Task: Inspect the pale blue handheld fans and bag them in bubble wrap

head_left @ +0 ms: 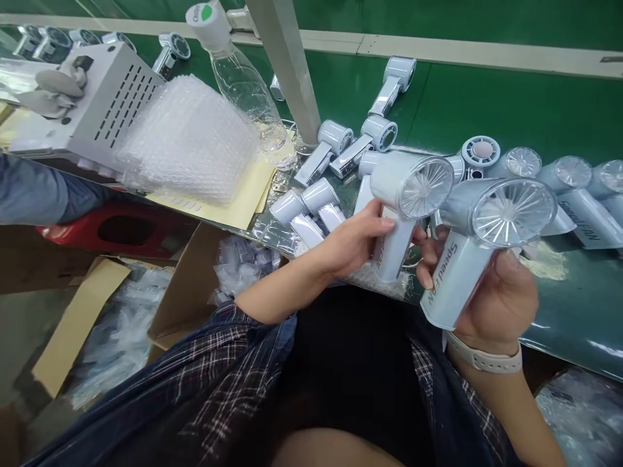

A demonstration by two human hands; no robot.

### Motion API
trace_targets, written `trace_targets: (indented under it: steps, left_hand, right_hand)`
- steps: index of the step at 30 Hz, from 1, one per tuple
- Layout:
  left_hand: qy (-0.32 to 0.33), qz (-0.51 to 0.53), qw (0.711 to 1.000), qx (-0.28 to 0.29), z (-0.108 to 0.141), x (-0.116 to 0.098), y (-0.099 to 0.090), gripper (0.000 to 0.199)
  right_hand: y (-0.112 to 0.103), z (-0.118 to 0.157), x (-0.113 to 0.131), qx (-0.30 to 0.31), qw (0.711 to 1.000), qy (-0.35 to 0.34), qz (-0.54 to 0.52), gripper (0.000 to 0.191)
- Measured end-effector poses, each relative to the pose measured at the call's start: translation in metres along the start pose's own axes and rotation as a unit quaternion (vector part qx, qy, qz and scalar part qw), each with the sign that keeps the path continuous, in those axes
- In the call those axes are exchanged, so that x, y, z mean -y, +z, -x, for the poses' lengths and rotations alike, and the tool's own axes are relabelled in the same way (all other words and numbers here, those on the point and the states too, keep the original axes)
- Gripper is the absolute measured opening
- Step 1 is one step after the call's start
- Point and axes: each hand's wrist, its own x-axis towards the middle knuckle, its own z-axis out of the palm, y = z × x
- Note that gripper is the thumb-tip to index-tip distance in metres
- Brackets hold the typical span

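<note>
My left hand [357, 233] is closed around the handle of a light blue handheld fan [395, 243], which stands near the bench edge in front of me. In my right hand [501, 292] is a second handheld fan [452, 275], raised and tilted, with "Speed FAN" lettering on its handle. Clear pleated film covers the round face of both fans. Several more wrapped fans [591, 217] lie to the right of my right hand. Left of my left hand, a pair of fans [304, 211] rests at the bench edge.
Unwrapped fans [335, 139] lie beyond on the green surface [462, 107]. A metal post [287, 65], a clear bottle [248, 91], bubble-wrap sheets [195, 136] and a grey vented box [114, 97] stand left. Cardboard boxes [187, 285] with plastic bags sit below. Another person's sleeve [39, 191] shows far left.
</note>
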Motion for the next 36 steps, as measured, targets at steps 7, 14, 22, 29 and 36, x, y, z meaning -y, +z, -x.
trace_targets:
  steps: [7,14,22,29,36]
  left_hand:
    - [0.028,-0.057,0.997,0.036,0.005,-0.008,-0.011,0.063]
    - [-0.006,-0.083,0.996,0.031,0.004,-0.008,-0.019,0.070]
    - [-0.020,-0.137,0.990,-0.004,0.006,-0.015,-0.016,0.070]
    - [0.293,-0.382,0.876,-0.033,0.007,-0.016,-0.008,0.035]
    - [0.463,-0.430,0.775,-0.020,-0.002,-0.004,-0.018,0.026]
  right_hand:
    - [-0.003,0.000,-0.002,-0.092,0.991,-0.090,0.035,0.035]
    - [0.004,-0.007,-0.006,-0.171,0.981,-0.068,0.065,0.014]
    - [0.000,-0.007,-0.007,-0.174,0.981,-0.025,0.084,0.025]
    - [-0.004,0.010,0.011,0.024,0.919,-0.207,0.334,0.068]
    - [-0.021,0.006,0.005,0.122,0.874,-0.294,0.368,0.074]
